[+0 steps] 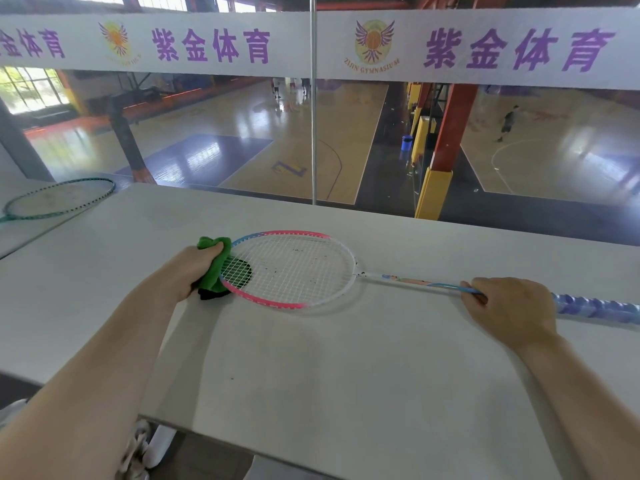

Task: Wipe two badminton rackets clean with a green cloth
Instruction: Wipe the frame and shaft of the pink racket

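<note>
Two rackets lie on the counter (346, 358): a green racket (59, 198) far left, well apart, and a pink racket (291, 268) in the middle. Left hand (194, 268) clutches the cloth (216, 268), wrapped over the pink racket's left rim. Right hand (505, 306) grips its shaft beside the blue handle.

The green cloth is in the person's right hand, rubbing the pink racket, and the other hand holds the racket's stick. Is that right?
Not quite. The head view shows the green cloth in the left hand, rubbing the pink racket. The right hand is the one holding the racket's stick.
</note>
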Action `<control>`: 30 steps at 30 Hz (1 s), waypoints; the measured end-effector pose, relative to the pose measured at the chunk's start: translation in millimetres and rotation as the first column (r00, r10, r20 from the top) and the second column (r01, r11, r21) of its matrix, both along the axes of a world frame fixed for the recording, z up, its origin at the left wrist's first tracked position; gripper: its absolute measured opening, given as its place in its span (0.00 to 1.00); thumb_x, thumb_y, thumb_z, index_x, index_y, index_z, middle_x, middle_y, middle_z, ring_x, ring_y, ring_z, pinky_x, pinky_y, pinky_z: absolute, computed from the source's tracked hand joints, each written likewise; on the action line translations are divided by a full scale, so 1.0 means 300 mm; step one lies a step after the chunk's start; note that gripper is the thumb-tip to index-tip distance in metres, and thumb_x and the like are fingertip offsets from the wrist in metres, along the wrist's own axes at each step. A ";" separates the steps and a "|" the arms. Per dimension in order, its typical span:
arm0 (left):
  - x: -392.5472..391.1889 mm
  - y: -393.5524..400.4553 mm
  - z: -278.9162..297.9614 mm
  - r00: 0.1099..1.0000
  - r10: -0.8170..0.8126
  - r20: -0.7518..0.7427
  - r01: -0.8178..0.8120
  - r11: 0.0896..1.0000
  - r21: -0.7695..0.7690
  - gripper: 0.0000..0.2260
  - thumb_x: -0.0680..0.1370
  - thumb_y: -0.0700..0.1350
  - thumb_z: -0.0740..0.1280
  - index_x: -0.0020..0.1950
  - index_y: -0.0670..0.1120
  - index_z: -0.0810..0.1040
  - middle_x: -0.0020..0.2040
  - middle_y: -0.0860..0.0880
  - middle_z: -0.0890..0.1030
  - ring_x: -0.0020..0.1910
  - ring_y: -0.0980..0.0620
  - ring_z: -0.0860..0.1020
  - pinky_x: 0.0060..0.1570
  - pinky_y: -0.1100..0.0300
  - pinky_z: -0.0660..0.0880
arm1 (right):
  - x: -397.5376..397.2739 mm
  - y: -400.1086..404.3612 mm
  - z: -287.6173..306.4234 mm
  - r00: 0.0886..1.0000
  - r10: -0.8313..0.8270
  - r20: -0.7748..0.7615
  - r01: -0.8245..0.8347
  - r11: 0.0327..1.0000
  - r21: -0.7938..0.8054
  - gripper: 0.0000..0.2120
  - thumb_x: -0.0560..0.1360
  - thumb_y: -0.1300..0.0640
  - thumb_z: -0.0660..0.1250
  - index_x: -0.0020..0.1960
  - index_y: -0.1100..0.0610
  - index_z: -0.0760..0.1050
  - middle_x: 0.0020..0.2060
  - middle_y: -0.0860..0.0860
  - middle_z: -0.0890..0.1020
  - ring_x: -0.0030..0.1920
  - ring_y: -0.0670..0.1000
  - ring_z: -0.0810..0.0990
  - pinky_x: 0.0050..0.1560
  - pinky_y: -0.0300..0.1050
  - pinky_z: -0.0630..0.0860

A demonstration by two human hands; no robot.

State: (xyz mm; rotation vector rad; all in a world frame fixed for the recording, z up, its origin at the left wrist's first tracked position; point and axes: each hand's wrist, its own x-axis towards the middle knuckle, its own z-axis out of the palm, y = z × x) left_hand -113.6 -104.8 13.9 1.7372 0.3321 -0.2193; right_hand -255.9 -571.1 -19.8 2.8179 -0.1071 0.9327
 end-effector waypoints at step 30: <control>0.047 -0.044 0.027 0.937 -0.321 0.136 0.259 0.902 0.345 0.10 0.83 0.49 0.61 0.52 0.45 0.78 0.44 0.44 0.82 0.41 0.47 0.79 0.45 0.55 0.75 | 0.047 0.038 0.009 0.911 -0.228 -0.344 0.320 0.917 0.239 0.23 0.80 0.46 0.54 0.31 0.53 0.75 0.31 0.52 0.77 0.36 0.58 0.74 0.36 0.46 0.66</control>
